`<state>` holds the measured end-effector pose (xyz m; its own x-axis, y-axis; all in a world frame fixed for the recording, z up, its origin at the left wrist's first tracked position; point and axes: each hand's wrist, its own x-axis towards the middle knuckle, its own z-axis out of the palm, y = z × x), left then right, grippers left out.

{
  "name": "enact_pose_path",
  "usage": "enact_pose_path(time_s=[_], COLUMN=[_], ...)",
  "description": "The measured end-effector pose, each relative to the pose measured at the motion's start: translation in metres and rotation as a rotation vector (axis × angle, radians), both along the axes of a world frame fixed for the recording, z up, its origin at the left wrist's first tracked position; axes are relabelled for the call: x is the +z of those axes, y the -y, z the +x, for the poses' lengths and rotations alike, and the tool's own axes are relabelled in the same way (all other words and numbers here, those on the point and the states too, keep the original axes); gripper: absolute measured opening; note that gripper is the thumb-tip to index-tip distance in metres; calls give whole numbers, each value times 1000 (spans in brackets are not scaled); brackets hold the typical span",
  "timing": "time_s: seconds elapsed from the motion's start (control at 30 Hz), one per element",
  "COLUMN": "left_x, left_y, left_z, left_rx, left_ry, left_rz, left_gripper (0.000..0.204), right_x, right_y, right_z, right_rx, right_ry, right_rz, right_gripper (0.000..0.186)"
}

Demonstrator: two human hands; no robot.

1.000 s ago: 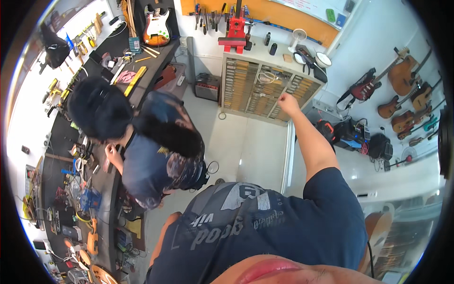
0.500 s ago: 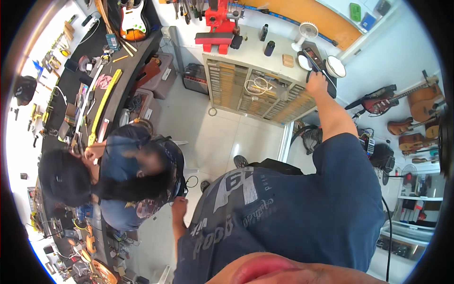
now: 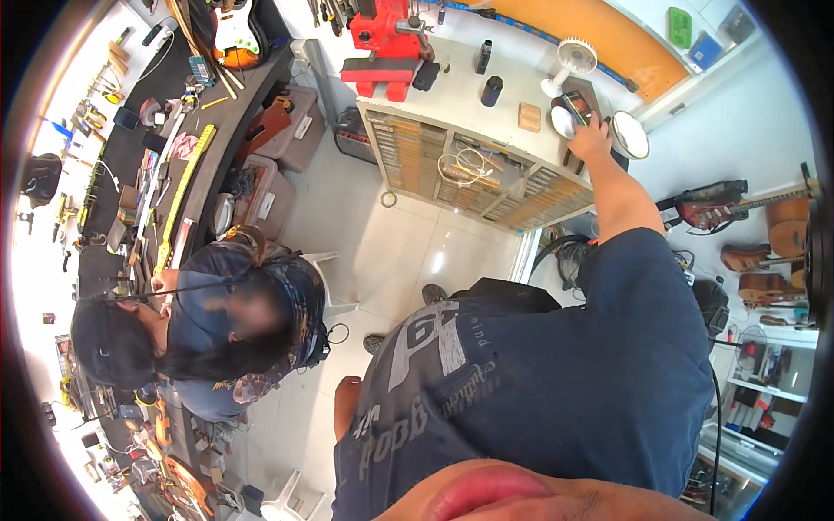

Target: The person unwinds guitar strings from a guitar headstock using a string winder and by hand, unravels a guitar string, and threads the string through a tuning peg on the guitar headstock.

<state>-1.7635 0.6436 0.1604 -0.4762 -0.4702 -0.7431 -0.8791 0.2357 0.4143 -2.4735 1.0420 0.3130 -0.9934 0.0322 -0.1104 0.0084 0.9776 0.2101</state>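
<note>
Risks, left to right. At the dark table (image 3: 234,113), a co-worker (image 3: 234,304) is near the wearer's left side; a turn of either body could cause a bump. A white chair (image 3: 300,501), cut off by the lower edge, might catch a backward step. The left grip (image 3: 347,395) is partly hidden by the shirt (image 3: 539,373); its state cannot be told. On the drawer cabinet (image 3: 452,95), an upright dark bottle (image 3: 493,91) could tip if the forearm swept leftward. The dark, phone-like device (image 3: 576,106) lies near the cabinet's right end, between a white oval dish (image 3: 562,122) and a white bowl (image 3: 630,136), below a small fan (image 3: 576,57). The right grip (image 3: 592,141) is at its near end, fingers bent; whether they pinch it or merely rest there cannot be told. A loose hold could let the device slip, and an outward knock could send the bowl over the edge.

Writing, left to right. Any print on the teal box (image 3: 201,69) is too small to read. The shirt bears large pale lettering, partly legible among folds. The bottle's label and the device's coloured screen are unreadable.
</note>
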Motion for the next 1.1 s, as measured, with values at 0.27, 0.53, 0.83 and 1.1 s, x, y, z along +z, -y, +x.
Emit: enact_pose_path(time_s=[0.27,0.53,0.83,1.1], left_x=[-23,-21,-22,-25], left_y=[-2,-6,2,4], left_z=[24,37,44,49], left_rx=[32,57,67,85], left_ry=[-14,13,21,35], left_rz=[-33,-16,-26,-18], left_gripper=[36,35,34,34], right_x=[-9,0,-17,-20], right_y=[-5,2,26,43], right_z=[-22,-18,-7,-9], right_rx=[26,54,91,-82], right_ry=[21,-29,-230,-280], right_rz=[-20,-76,-286,-276], right_gripper=[48,51,39,58])
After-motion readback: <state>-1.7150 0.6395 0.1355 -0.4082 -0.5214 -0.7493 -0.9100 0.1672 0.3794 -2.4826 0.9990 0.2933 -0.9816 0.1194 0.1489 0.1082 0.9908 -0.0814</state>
